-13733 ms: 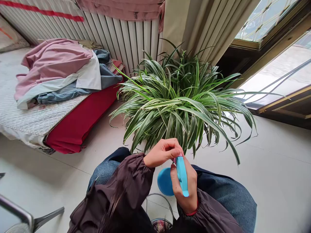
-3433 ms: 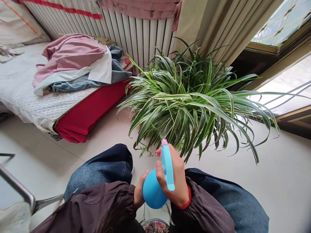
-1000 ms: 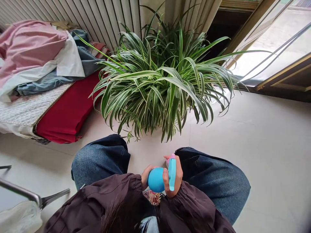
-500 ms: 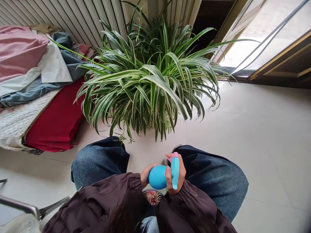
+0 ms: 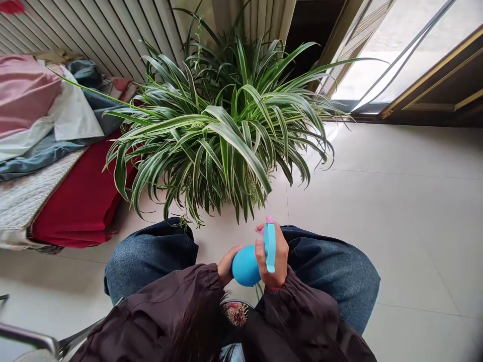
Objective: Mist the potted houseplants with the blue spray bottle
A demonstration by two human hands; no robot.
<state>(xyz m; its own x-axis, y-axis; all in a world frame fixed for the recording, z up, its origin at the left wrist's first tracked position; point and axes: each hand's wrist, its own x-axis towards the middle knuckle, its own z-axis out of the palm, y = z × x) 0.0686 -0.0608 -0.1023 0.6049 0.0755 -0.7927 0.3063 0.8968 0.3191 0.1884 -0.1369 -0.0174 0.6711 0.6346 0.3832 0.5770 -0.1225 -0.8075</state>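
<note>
On the pale tiled floor (image 5: 377,236), a bed with a white quilted cover (image 5: 41,186) is standing beside a bushy plant with green-and-white striped leaves (image 5: 222,136), arching ahead of the person's denim-covered knees (image 5: 151,259). A round-bodied, sky-blue spray bottle (image 5: 245,269) is being held between the knees. The right grip (image 5: 279,254) is clasping its sprayer head (image 5: 269,246); the left grip (image 5: 226,265) is cupping the body's left side. A pink nozzle (image 5: 269,219) is facing the plant.
</note>
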